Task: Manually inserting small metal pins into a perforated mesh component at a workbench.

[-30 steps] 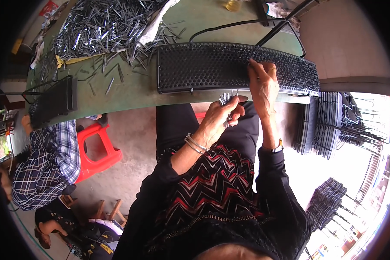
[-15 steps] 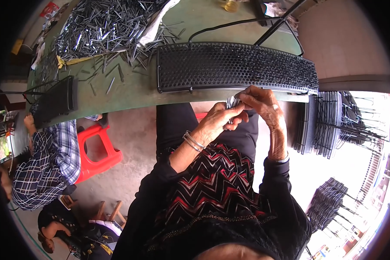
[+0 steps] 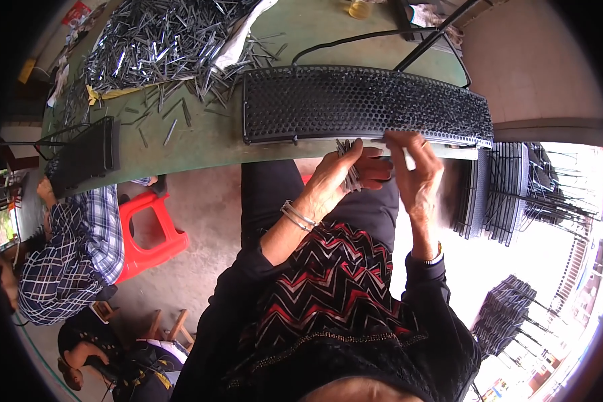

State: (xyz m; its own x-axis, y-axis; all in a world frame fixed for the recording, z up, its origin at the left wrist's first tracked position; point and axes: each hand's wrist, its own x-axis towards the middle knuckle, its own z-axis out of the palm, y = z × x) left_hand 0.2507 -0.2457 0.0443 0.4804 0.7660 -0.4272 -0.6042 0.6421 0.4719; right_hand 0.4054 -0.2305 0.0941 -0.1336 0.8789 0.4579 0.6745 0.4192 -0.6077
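Note:
My left hand [image 3: 335, 175] is closed around a bunch of thin grey metal strips [image 3: 350, 167], whose ends poke out above the thumb. Beside it, my right hand [image 3: 417, 161] is raised at the front edge of a black perforated panel [image 3: 315, 100]. Thumb and forefinger pinch what looks like one thin dark strip [image 3: 378, 140], mostly hidden by the fingertips. The panel lies on the green table with a bent black rod frame behind it. Its right half has a rough, bristly surface, while open round holes show on the left.
A big heap of loose strips [image 3: 161, 43] lies on sheeting at the table's [image 3: 201, 144] far left. Another dark panel [image 3: 84, 157] stands by a co-worker in a checked shirt [image 3: 67, 248]. A red stool [image 3: 154, 234] is at left. Stacked black panels [image 3: 496, 191] stand at right.
My hands have drawn apart. The right hand has moved slightly right and up against the panel's edge, while the left has shifted a little left with its bunch of strips.

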